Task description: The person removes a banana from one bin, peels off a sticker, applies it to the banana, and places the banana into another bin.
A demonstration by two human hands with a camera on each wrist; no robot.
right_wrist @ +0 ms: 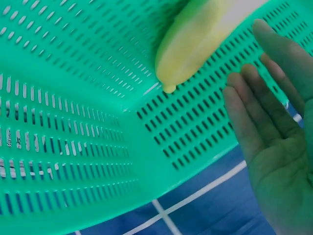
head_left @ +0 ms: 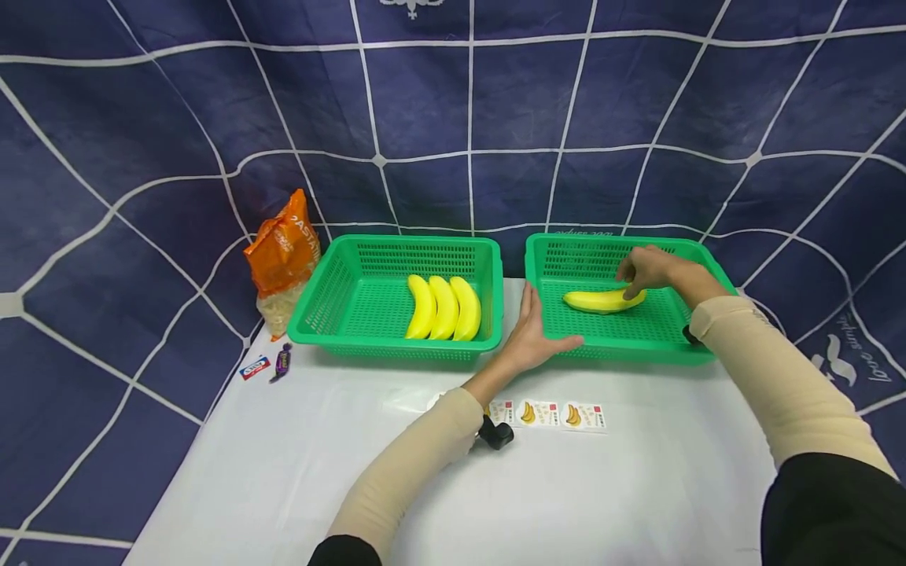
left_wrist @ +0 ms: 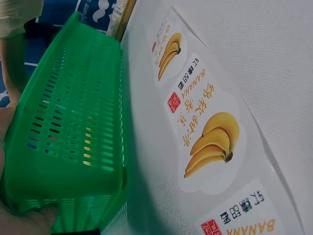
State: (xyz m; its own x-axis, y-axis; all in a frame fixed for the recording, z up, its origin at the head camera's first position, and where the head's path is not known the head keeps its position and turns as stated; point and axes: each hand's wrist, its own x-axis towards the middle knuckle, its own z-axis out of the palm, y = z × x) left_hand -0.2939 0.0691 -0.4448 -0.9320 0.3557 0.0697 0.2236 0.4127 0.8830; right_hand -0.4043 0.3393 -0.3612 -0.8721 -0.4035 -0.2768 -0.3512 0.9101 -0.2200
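Two green baskets stand side by side on a white table. In the right basket (head_left: 623,355) a single yellow banana (head_left: 598,301) lies on the floor. My right hand (head_left: 647,271) hovers over its right end; in the right wrist view the hand (right_wrist: 274,147) has straight fingers and stands apart from the banana tip (right_wrist: 195,44). With straight fingers, my left hand (head_left: 531,334) lies flat against that basket's front left corner, thumb along the front wall. The left wrist view shows this basket's wall (left_wrist: 73,122) and a bit of palm (left_wrist: 19,220) at its corner.
The left basket (head_left: 333,291) holds three bananas (head_left: 443,308) side by side. An orange snack bag (head_left: 283,255) leans at the back left, with two small wrapped sweets (head_left: 281,362) in front. Banana stickers (head_left: 548,413) lie on the table near the left forearm.
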